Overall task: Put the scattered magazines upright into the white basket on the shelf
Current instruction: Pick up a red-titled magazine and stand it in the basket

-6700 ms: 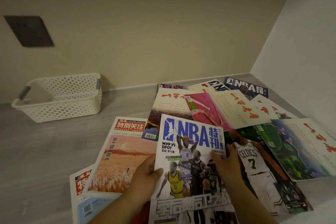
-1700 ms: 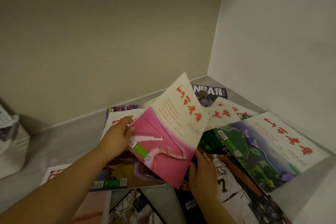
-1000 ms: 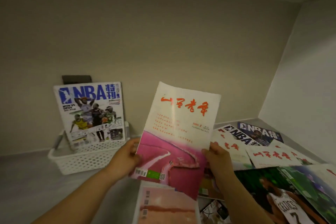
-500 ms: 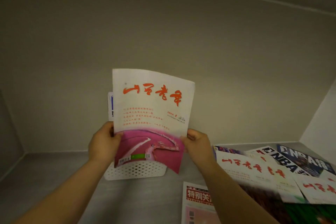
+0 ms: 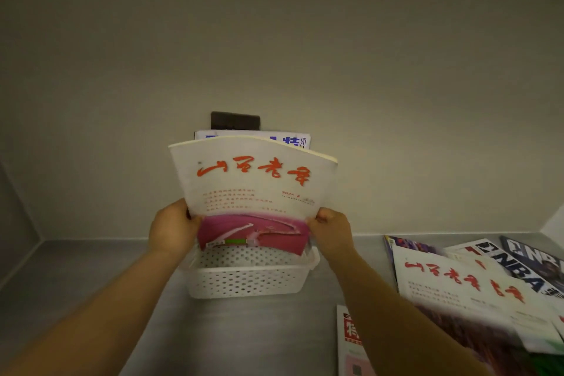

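I hold a white and pink magazine with red characters (image 5: 253,189) upright over the white perforated basket (image 5: 247,282). My left hand (image 5: 172,227) grips its left edge and my right hand (image 5: 331,230) grips its right edge. Its lower edge sits inside the basket, above the front wall. Behind it an NBA magazine (image 5: 290,140) stands upright in the basket against the wall, mostly hidden. More magazines lie scattered at the right, with a white one with red characters (image 5: 457,284) on top.
A dark wall plate (image 5: 235,120) sits on the back wall above the basket. A red-titled magazine (image 5: 351,342) lies at the bottom near my right forearm. The grey shelf (image 5: 91,268) meets a side wall at the left.
Both hands carried the pink magazine from the pile on the right over to the basket and lowered it in front of the standing NBA magazine.
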The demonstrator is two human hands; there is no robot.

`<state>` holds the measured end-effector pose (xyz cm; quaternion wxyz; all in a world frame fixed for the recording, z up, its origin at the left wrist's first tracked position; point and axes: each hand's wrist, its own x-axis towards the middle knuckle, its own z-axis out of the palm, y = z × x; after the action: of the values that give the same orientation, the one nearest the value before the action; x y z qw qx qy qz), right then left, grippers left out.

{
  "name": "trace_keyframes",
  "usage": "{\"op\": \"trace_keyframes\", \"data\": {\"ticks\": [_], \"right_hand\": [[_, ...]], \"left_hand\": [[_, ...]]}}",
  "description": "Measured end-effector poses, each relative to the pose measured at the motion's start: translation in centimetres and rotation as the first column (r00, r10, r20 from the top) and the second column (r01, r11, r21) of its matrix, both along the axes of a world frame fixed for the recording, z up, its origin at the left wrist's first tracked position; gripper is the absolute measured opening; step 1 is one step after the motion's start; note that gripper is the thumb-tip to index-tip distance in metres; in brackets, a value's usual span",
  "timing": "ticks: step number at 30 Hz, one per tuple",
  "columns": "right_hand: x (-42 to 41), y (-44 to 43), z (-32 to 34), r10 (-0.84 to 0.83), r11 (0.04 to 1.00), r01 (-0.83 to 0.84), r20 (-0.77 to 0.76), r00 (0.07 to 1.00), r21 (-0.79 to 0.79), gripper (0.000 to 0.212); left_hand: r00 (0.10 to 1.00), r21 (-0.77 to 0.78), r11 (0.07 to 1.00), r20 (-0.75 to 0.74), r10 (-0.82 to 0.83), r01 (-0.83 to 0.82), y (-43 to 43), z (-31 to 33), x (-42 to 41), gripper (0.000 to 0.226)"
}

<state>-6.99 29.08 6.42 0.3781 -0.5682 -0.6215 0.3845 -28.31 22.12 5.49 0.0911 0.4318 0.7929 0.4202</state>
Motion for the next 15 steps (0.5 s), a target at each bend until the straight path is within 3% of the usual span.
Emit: {"op": "trace_keyframes", "data": {"ticks": [6, 12, 15], "right_hand": [[-0.7, 1.0, -2.7, -0.019, 0.999, 0.019, -0.006, 1.000, -0.046, 0.020], [-3.0, 1.5, -3.0, 0.018, 0.999, -0.007, -0.256, 0.967, 0.046, 0.049], [-3.9, 2.0, -2.6, 0.044, 0.996, -0.014, -0.327, 0.944, 0.092, 0.049]], "left_hand": [[1.000, -0.076, 0.997, 0.013, -0.010, 0.011, 1.5, -1.7, -0.4, 0.018], [0.979, 0.163, 0.987, 0.202, -0.038, 0.005, 2.8, -2.2, 0.1, 0.041], [0.975, 0.197, 0.980, 0.217, -0.051, 0.007, 3.6, -2.5, 0.3, 0.049]]}}
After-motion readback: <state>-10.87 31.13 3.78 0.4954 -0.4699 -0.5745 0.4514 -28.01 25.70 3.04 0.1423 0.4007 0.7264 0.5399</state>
